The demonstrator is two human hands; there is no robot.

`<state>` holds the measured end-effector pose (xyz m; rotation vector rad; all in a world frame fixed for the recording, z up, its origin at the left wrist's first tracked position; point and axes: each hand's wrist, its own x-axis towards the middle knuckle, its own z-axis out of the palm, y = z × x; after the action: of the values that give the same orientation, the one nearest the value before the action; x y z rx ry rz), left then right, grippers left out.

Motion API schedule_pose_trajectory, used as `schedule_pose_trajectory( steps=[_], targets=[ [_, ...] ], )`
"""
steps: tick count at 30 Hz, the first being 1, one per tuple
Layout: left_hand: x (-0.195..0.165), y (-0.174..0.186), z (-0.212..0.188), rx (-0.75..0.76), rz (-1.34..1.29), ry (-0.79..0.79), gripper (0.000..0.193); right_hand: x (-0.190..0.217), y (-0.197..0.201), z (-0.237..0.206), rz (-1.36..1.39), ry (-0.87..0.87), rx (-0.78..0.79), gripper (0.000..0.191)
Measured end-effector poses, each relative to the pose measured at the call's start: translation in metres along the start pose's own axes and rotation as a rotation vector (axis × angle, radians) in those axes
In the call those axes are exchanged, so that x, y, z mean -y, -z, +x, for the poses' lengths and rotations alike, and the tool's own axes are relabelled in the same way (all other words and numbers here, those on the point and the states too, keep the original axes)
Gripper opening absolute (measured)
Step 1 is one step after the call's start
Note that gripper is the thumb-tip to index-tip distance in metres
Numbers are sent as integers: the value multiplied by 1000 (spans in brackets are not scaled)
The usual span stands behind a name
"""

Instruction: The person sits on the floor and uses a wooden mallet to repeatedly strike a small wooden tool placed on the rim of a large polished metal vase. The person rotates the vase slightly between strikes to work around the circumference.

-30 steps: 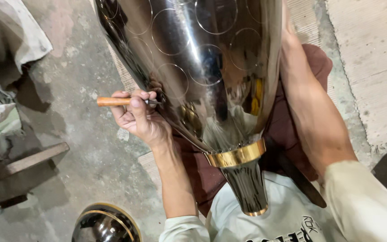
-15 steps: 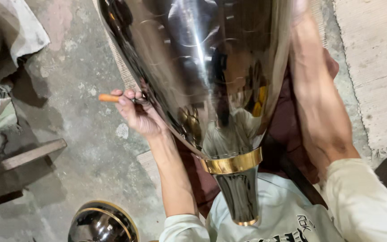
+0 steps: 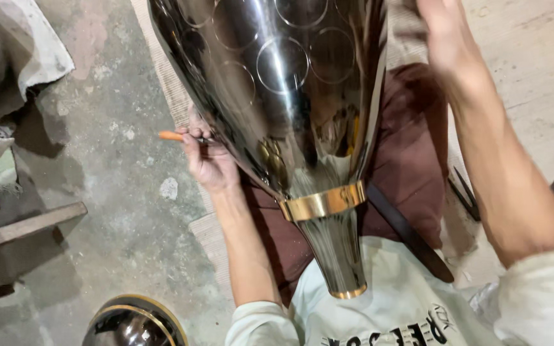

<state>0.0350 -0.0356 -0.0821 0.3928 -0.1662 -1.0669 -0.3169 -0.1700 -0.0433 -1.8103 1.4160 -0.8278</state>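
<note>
Orange-handled tool has shifted up in the left hand's closed grip beside the vase.

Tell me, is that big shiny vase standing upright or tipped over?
Tipped: the polished metal vase leans across the person's lap, its narrow gold-banded end toward their chest.

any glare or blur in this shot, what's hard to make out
Head view: bright streaks of glare run down the polished metal vase, whose mirror surface shows warped reflections; the right hand at the top edge is motion-blurred; the left hand with the orange-handled tool is sharper; the upper left floor lies in shadow.
</note>
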Motion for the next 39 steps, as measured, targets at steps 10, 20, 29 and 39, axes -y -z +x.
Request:
schedule_pose_trajectory(
  steps=[10, 20, 29, 39],
  targets=[
    [-57, -82, -92, 623, 1051, 146, 37, 56, -40, -273, -680, -274, 304, 73],
    [-33, -122, -67, 1287, 1198, 109, 42, 11, 12, -328, -142, -483, 82, 53],
    [-31, -114, -44, 1524, 1169, 78, 47, 49, -3, -322, -271, -316, 85, 45],
    [-38, -110, -38, 1575, 1054, 127, 40, 68, 2, -297, -487, 39, -157, 26]
  ],
)
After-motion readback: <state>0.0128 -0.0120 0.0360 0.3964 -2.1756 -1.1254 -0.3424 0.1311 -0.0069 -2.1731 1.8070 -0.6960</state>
